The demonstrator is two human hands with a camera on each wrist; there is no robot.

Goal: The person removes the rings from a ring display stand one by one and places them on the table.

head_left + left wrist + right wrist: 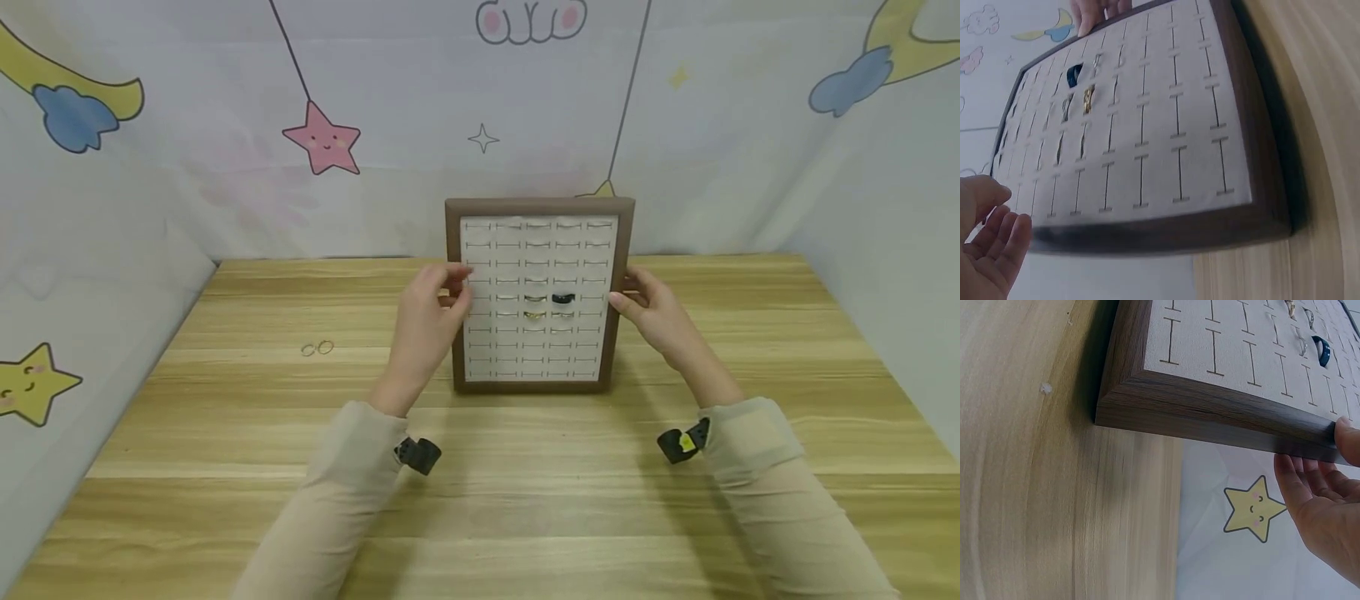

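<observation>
A ring display board (480, 342) with a brown wood-look frame and a white slotted panel stands upright on the table. Several rings sit in its slots, among them a dark ring (563, 298) and a gold-coloured ring (534, 315). My right hand (651, 308) grips the board's right side, thumb at the front and fingers behind, as the right wrist view (1329, 500) shows. By the left side is my left hand (429, 312), its thumb and fingers bent but apart with nothing visible between them. Whether it touches the frame I cannot tell.
Two thin rings (317, 348) lie side by side on the wooden table (225, 417), left of the board. Behind the table hangs a pale cloth (405, 167) printed with stars and moons. Pale walls rise at both sides.
</observation>
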